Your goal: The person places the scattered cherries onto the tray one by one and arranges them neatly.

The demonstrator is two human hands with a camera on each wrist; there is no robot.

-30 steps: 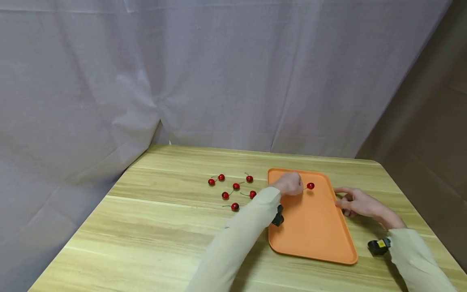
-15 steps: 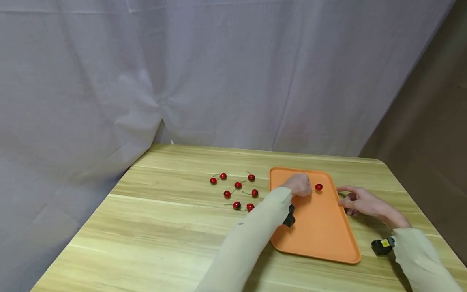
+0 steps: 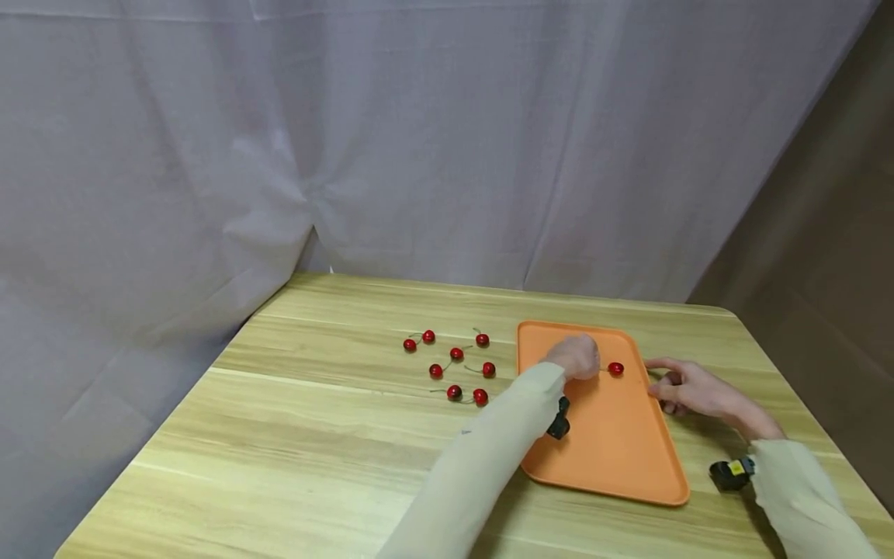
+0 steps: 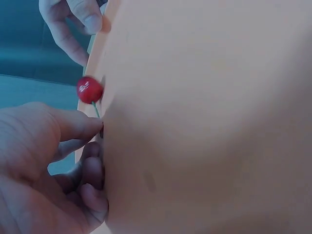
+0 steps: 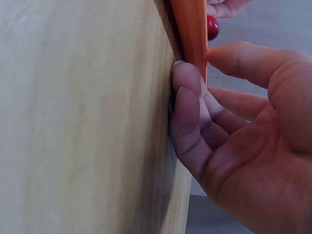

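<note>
Backdrop: pale grey cloth hangs behind a wooden table (image 3: 293, 435), with a darker brown panel to the right.
Tray: an orange tray (image 3: 615, 458) lies flat on the right half of the table, long axis running away from the person.
Cherry in hand: one red cherry (image 3: 615, 369) sits low over the far part of the tray, close to its right rim. Its green stem points back toward the left hand (image 3: 576, 357).
Left hand: thumb and forefinger are closed in a pinch on the stem; the remaining fingers are curled under. The fruit lies just to the right of the fingertips.
Right hand: the right hand (image 3: 687, 388) rests at the tray's right edge, fingers curled against the rim and the thumb over it, holding the tray steady.
Nearer hand: the left, which holds the stem. The right hand is near the fruit but apart from it.
Loose cherries: a cluster of red cherries (image 3: 455, 365) lies on the bare wood left of the tray, well apart from both hands.
Left wrist view: shows the pinch on the stem plainly, which the head view hides behind the knuckles. I cannot tell from any view whether the fruit touches the tray.
Right wrist view: shows the fingertips (image 5: 187, 80) pressed to the tray's rim and the table.
</note>
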